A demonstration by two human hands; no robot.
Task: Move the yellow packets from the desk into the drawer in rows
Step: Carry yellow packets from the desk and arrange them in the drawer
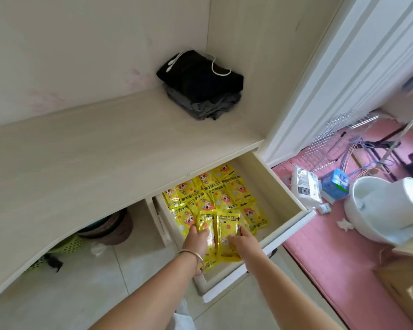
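The drawer [284,201] under the desk stands pulled out, with several yellow packets [215,194] lying in overlapping rows across its floor. Both hands are inside its near end. My left hand [197,240], a bangle on its wrist, presses on one upright yellow packet [206,221]. My right hand [242,241] holds a second yellow packet [228,231] beside it, thumb on its face. No packets show on the desk top [86,163].
Folded dark clothes with a white cable [202,84] sit in the desk's back corner. Below the desk are a green basket [65,242] and a brown bin [112,228]. To the right lie a pink mat, a white stool [382,210], bags and hangers.
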